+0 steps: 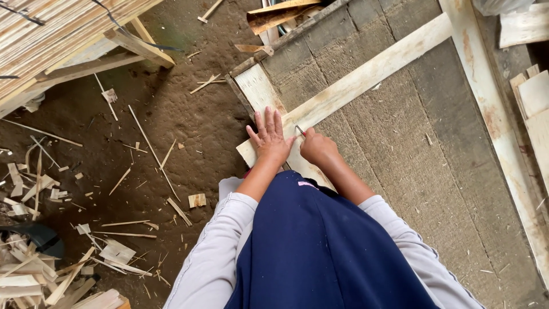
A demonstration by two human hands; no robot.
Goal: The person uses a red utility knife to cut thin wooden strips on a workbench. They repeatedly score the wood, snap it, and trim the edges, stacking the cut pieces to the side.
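Observation:
My left hand [269, 139] lies flat, fingers spread, on the near end of a pale wooden strip [366, 74] that runs diagonally across a grey woven mat [400, 149]. Beside it my right hand [317, 147] is closed on a small thin tool [300, 130] with a red end, its tip touching the strip near a second pale strip [260, 91] that crosses there. My grey sleeves and dark blue garment fill the bottom of the view.
Brown dirt floor on the left is littered with wood slivers and offcuts [34, 189]. A stack of thin slats [51, 34] sits upper left. Pale boards [492, 114] frame the mat on the right, more boards [534, 97] beyond.

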